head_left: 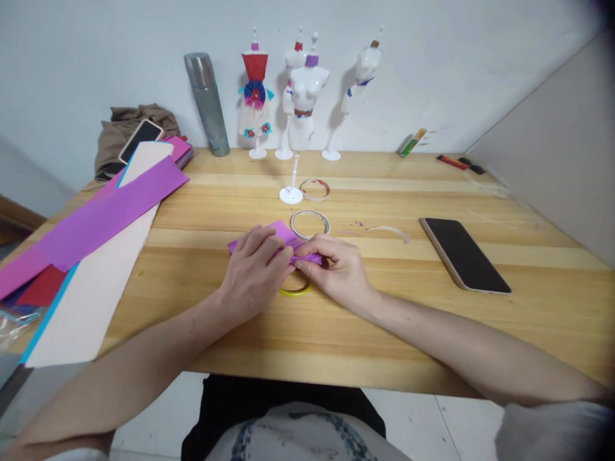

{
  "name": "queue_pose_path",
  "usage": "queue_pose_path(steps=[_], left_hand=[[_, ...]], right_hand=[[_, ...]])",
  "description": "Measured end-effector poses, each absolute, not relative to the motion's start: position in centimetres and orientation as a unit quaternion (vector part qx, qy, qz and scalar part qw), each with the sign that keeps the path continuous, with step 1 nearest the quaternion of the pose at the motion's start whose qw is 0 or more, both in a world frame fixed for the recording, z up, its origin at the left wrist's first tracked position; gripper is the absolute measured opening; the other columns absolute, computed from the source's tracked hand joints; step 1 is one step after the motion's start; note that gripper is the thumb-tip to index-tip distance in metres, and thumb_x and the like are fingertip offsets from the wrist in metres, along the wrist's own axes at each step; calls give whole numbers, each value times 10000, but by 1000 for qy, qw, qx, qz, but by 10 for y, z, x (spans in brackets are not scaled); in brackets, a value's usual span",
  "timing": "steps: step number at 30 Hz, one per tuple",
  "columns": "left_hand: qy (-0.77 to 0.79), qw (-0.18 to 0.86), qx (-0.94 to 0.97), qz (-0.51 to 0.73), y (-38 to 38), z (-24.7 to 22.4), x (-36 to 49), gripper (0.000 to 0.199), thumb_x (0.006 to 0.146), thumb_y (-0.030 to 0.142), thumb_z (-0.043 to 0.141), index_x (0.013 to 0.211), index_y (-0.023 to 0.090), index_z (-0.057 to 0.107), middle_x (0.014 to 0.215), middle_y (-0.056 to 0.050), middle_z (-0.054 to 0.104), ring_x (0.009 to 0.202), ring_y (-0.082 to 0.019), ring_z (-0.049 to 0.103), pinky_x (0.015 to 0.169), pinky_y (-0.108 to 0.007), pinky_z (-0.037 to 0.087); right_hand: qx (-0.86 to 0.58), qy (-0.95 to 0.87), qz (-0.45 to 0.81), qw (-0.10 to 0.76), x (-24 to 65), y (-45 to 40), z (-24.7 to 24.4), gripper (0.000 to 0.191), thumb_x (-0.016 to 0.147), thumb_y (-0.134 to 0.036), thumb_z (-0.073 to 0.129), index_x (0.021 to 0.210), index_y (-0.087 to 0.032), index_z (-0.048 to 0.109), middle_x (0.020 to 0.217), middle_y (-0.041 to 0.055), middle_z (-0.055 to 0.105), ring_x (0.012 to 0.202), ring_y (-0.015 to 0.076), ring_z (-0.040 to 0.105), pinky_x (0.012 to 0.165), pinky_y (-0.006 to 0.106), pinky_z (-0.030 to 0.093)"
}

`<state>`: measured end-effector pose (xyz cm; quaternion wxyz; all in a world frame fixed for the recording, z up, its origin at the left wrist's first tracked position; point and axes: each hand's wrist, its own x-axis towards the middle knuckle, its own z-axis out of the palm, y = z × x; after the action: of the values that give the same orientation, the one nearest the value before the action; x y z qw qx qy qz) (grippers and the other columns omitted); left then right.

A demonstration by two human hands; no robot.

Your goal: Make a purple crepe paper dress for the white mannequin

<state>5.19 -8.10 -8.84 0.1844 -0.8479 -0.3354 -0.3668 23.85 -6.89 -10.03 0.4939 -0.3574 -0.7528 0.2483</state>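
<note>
Both hands meet over a piece of purple crepe paper [280, 229] at the middle of the table. Its right part is gathered into narrow pleats, while the left part lies flatter. My left hand [257, 262] rests on the paper, fingers curled down and closed on its pleated edge. The thumb and bent fingers of my right hand [339, 266] pinch the right end of the pleats. Just behind the hands lies a silver-white tape roll [310, 223]. Partly covered by them, a yellow tape roll [296, 291] shows in front.
White dress-form mannequins [307, 89] stand along the wall beside a thermos flask [207, 105]. A clear tape roll [315, 189] lies near one base. To the right is a phone [465, 255]. Purple sheets [110, 214] and a long white sheet [96, 314] cover the left side.
</note>
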Motion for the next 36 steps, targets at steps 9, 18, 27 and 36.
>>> queue_pose_path(steps=[9,18,27,36], left_hand=[[-353,116,-846,-382,-83,-84,48,141,902,152,599,771,202,586,777,-38,658,806,-196,568,728,-335,524],[-361,57,-838,-405,-80,-84,44,122,892,152,616,780,199,609,779,-26,676,767,-177,552,686,-308,505],[-379,-33,-835,-397,-85,-83,45,135,862,157,644,738,198,608,741,-10,665,742,-157,557,694,-296,495],[-398,-27,-822,-406,-81,-84,43,132,846,139,644,731,200,621,719,-5,668,719,-152,558,656,-279,480]], right_hand=[[-320,-777,220,496,242,-68,-101,202,841,-161,686,1033,-223,701,978,66,701,831,180,644,667,311,524],[-327,-769,249,489,244,-65,-102,152,815,-218,719,966,-237,722,1018,68,686,826,179,629,623,302,518],[-314,-737,292,523,248,-62,-104,65,813,-208,744,848,-252,776,920,38,713,676,132,605,551,273,473],[-301,-747,319,499,250,-57,-104,177,903,-228,626,979,-290,774,1000,53,721,926,192,677,834,382,561]])
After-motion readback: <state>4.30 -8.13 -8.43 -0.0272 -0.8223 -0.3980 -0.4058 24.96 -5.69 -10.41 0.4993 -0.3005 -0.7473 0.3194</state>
